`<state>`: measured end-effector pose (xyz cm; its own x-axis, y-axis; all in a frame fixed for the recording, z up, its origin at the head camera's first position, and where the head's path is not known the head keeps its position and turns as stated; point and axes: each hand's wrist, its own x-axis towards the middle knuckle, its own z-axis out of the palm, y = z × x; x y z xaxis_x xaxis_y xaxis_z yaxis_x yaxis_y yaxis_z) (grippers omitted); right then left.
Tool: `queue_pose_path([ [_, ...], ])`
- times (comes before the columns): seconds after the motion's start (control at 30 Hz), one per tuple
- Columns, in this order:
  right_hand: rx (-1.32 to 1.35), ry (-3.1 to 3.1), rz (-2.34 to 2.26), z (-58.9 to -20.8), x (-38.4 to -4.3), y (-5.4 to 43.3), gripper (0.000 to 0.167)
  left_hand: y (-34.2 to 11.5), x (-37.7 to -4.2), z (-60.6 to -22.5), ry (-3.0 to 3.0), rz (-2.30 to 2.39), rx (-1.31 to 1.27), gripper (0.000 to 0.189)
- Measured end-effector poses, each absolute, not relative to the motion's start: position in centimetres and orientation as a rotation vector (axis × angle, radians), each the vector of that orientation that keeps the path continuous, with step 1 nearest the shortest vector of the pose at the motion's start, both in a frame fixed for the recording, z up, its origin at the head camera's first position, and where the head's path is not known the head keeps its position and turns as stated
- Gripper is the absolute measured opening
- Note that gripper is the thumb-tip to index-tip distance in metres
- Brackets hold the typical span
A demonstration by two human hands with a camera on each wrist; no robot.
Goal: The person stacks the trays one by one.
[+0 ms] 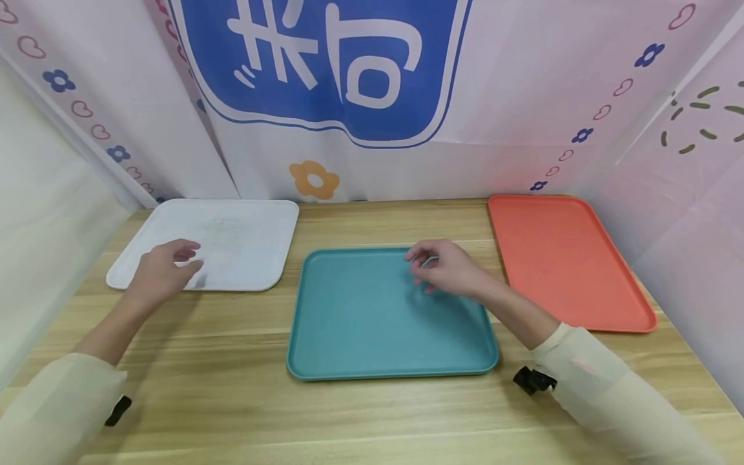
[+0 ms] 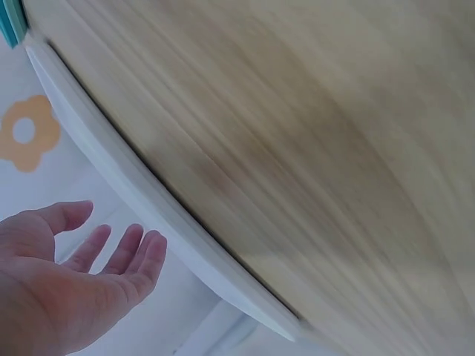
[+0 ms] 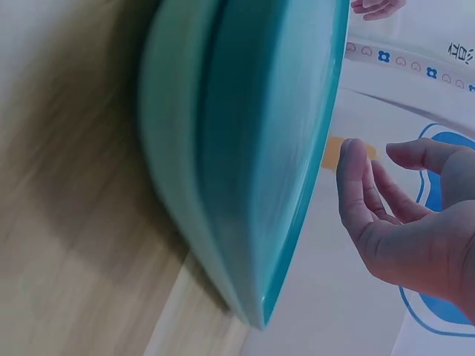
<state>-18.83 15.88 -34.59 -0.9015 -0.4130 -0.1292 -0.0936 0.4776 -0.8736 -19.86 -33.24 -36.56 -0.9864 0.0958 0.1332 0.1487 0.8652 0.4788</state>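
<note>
My left hand (image 1: 163,270) hovers over the near edge of a white tray (image 1: 250,242) at the left, its fingers loosely bent and holding nothing. In the left wrist view that hand (image 2: 89,274) has thumb and fingers spread apart beside the white tray's rim (image 2: 148,185). Above the back right part of a teal tray (image 1: 372,316) hangs my right hand (image 1: 444,266), also with nothing in it. The right wrist view shows this hand (image 3: 415,215) with a gap between thumb and fingers, apart from the teal tray's side (image 3: 245,148).
An orange-red tray (image 1: 569,265) lies at the right on the wooden table (image 1: 232,400). Behind the table hangs a printed cloth (image 1: 494,97) with a blue sign and flowers. Pale cloth walls (image 1: 697,213) border both sides.
</note>
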Motion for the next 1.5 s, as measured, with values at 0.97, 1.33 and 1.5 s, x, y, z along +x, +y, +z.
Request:
queue_pose_path([
  [0.97, -0.563, 2.283, -1.353, -33.7, -19.2, 9.8, 0.038, -37.7, -19.5, -36.5, -2.946, -0.773, -0.041, 0.040],
  [1.33, -0.617, 2.233, -1.366, -33.1, -19.3, 7.8, 0.039, -39.3, -19.6, -36.2, -2.996, -0.678, -0.001, 0.045],
  [1.5, -0.632, 2.248, -1.359, -33.0, -19.7, 6.9, 0.039, -39.9, -19.6, -36.1, -2.967, -0.645, -0.025, 0.043],
])
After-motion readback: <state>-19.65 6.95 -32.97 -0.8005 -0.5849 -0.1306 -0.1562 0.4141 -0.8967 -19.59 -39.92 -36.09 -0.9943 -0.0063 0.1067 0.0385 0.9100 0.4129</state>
